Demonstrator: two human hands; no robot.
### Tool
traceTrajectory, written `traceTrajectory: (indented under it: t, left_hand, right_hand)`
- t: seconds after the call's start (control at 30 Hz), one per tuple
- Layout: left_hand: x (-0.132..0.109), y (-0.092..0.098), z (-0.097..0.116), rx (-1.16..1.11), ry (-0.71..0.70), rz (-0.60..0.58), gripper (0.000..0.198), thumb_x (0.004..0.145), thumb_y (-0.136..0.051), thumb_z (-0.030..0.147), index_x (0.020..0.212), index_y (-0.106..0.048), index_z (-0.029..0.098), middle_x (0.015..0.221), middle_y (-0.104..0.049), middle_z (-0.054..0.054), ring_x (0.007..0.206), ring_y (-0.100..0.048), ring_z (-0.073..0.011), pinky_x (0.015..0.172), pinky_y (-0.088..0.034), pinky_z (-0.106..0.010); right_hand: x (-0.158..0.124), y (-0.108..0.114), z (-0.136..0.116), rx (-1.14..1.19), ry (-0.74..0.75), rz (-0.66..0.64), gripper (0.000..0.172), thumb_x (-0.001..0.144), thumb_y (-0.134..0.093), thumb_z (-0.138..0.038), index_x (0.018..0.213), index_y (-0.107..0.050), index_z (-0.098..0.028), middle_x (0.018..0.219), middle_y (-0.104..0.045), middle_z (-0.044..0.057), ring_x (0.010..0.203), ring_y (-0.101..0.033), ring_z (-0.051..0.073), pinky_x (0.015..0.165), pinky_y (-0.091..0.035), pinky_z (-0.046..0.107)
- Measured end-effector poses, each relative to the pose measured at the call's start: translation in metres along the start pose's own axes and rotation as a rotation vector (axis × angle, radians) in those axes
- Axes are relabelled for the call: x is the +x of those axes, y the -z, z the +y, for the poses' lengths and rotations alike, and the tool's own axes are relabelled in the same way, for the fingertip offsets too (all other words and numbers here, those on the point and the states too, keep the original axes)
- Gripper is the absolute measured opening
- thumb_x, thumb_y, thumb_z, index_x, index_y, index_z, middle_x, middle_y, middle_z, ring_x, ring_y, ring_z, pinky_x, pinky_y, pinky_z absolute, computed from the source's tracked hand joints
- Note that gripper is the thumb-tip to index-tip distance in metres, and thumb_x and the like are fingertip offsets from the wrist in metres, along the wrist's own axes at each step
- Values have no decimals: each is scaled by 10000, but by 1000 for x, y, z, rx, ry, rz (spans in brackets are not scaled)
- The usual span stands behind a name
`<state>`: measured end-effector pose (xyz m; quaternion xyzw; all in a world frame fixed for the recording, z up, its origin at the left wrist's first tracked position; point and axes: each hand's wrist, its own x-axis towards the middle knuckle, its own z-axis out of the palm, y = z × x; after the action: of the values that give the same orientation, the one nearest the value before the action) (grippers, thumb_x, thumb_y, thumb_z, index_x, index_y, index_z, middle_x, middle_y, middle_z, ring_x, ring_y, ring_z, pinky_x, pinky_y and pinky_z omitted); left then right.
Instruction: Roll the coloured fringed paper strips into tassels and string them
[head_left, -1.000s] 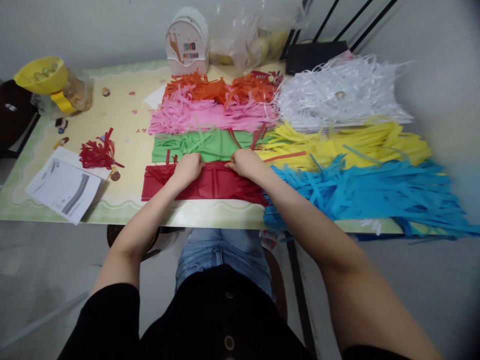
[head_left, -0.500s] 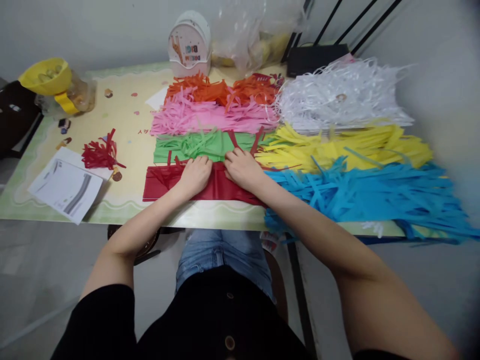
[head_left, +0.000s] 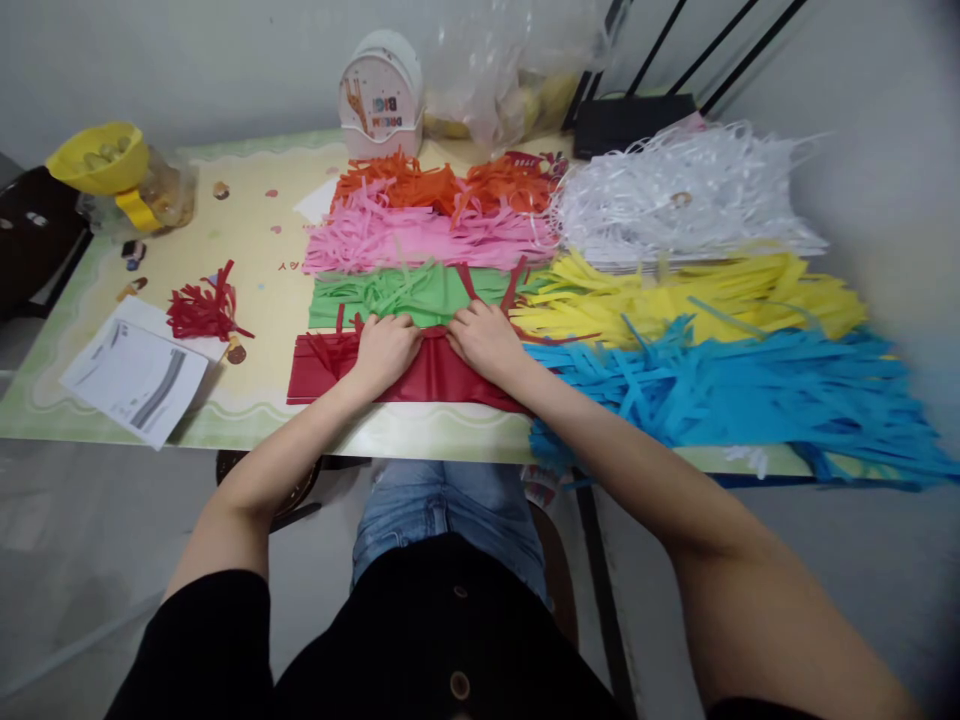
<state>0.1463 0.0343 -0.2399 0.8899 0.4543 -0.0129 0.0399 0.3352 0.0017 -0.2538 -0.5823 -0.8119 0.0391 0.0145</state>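
A dark red fringed tissue-paper sheet (head_left: pixel 431 375) lies near the table's front edge. My left hand (head_left: pixel 388 350) has its fingers curled at the sheet's far edge. A little to its right, my right hand (head_left: pixel 482 338) is closed on the same edge. Between the two hands the paper's edge looks rolled or gathered. Red strips stick up beyond my right hand, over the green fringed paper (head_left: pixel 420 290). My fingertips are partly hidden beneath my hands.
Pink (head_left: pixel 420 240) and orange fringed paper (head_left: pixel 442 185) lie behind. White (head_left: pixel 675 200), yellow (head_left: pixel 675 295) and blue fringed paper (head_left: pixel 750 390) spread rightward. At left are a red tassel (head_left: pixel 202 312), a printed paper slip (head_left: pixel 135 380) and a yellow-topped container (head_left: pixel 101 160).
My left hand has shifted very slightly left along the red paper's edge. The right hand stays nearly where it was. The whole view has moved down a little.
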Motion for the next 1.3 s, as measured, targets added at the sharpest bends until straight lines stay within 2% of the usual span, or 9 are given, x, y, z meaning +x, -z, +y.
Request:
traceTrajectory:
  t: [0.2,0.43,0.5,0.6,0.83,1.0,1.07,1.17,1.3]
  left_hand:
    - [19,17,-2,-83,193,-112,309,1006,-564,337,1030,-807,147,1107,-777,-172,1060,-712,-311,898,-499,-403]
    - [32,20,1,-91,221,-171,255,964,-592,244,1068,-784,111,1146,-768,-213,1127,-713,-328,931,-542,-391]
    - [32,19,1,-101,212,-165,251,951,-597,210,1089,-772,97,1179,-755,-228,1157,-701,-345,955,-537,-415]
    - [30,18,-2,-152,189,-156,222,940,-622,209,1083,-769,125,1155,-766,-191,1141,-699,-328,946,-534,-403]
    - [28,9,-12,-310,159,-127,181,922,-679,250,1039,-796,177,1105,-787,-102,1089,-694,-252,959,-517,-347]
    - [28,5,-18,-426,167,-153,153,908,-707,280,972,-792,171,982,-793,-54,937,-708,-195,829,-518,-288]
    - [26,5,-18,-433,193,-129,147,913,-693,283,948,-781,170,959,-786,-56,924,-702,-204,812,-509,-299]
    - [22,9,-16,-393,212,-49,136,918,-688,272,972,-773,181,1010,-790,-69,1012,-688,-243,903,-493,-352]
    - [17,17,-15,-348,193,32,243,934,-701,281,1153,-780,211,1095,-802,-79,1179,-636,-299,1035,-437,-434]
  right_hand:
    - [10,4,4,43,-110,-49,423,1066,-383,-267,1207,-728,-67,1229,-694,232,1186,-565,330,884,-432,407]
    - [21,4,4,62,-162,-98,407,1039,-437,-230,1224,-716,0,1230,-704,286,1229,-601,382,977,-467,470]
    - [22,6,4,71,-166,-97,403,1035,-449,-219,1252,-699,10,1240,-705,295,1243,-606,395,1001,-463,497]
    - [21,9,7,103,-147,-94,365,1024,-522,-260,1262,-710,-58,1253,-726,247,1252,-614,376,1014,-466,485]
    - [23,7,15,215,-141,-89,243,950,-609,-238,1094,-785,-153,1212,-750,156,1176,-649,296,924,-471,367]
    - [23,7,14,265,-127,-42,238,951,-568,-194,1093,-752,-137,1087,-777,127,1074,-663,264,910,-444,340]
    - [21,9,11,274,-128,-17,276,962,-562,-201,1178,-716,-125,1110,-774,135,1090,-653,273,921,-433,350]
    - [17,13,5,285,-115,15,340,985,-558,-228,1293,-670,-135,1191,-765,138,1163,-625,295,947,-410,374]
    - [14,19,2,261,-72,67,277,1015,-504,-225,1163,-728,-159,1209,-758,138,1192,-590,316,956,-381,408]
